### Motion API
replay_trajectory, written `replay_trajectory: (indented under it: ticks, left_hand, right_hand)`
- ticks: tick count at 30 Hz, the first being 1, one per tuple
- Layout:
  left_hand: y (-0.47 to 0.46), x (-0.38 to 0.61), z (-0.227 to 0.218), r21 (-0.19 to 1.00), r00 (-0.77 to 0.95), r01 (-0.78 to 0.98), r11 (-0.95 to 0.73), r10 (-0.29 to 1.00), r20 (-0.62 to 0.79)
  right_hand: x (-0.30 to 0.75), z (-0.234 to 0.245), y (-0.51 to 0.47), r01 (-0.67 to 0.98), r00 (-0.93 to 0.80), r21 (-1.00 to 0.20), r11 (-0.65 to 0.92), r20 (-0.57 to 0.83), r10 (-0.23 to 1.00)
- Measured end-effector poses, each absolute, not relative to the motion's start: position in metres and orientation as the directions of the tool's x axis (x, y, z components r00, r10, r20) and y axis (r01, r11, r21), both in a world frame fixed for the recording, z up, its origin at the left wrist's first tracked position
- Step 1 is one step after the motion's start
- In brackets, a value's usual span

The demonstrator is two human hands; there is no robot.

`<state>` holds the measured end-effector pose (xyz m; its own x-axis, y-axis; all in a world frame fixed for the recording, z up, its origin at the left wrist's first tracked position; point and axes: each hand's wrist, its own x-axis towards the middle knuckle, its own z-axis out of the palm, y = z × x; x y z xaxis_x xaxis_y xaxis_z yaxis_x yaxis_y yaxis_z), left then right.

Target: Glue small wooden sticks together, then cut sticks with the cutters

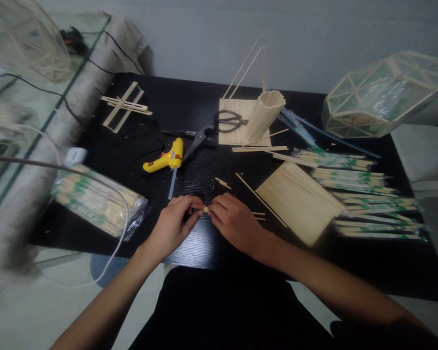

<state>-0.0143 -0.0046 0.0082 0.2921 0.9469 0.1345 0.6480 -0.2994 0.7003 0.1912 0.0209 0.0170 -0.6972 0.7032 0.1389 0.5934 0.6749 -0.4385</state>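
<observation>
My left hand (175, 221) and my right hand (231, 218) meet near the front edge of a black table (200, 248). Both pinch a small pale wooden stick piece (205, 209) between their fingertips, just above the tabletop. A long thin wooden stick (259, 198) lies slanted just right of my right hand. Small stick offcuts (222, 183) lie just beyond the hands.
A yellow glue gun (166, 159) and black pliers (199, 138) lie beyond the hands. Scissors (228, 120) rest on a wooden panel, by a stick-built cup (264, 116). A flat panel (299, 201), wrapped chopsticks (357, 192), a chopstick pack (98, 201), a stick frame (126, 106) and a geometric lampshade (387, 95) surround them.
</observation>
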Motion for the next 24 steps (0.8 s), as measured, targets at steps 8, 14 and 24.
replay_trajectory:
  ticks: [8, 14, 24]
  left_hand:
    - [-0.0057, -0.0133, 0.0076, 0.697, 0.288, 0.651, -0.301, 0.947, 0.140]
    - [-0.0054, -0.0128, 0.0082, 0.696, 0.288, 0.648, -0.310, 0.945, 0.154]
    - [-0.0073, -0.0134, 0.0044, 0.695, 0.273, 0.651, -0.304, 0.949, 0.159]
  right_hand:
    - [0.1909, 0.0158, 0.0209, 0.593, -0.700, -0.425, 0.684, 0.148, 0.698]
    - [0.1916, 0.0156, 0.0214, 0.593, -0.700, -0.427, 0.683, 0.146, 0.699]
    - [0.1917, 0.0165, 0.0220, 0.588, -0.690, -0.458, 0.667, 0.147, 0.709]
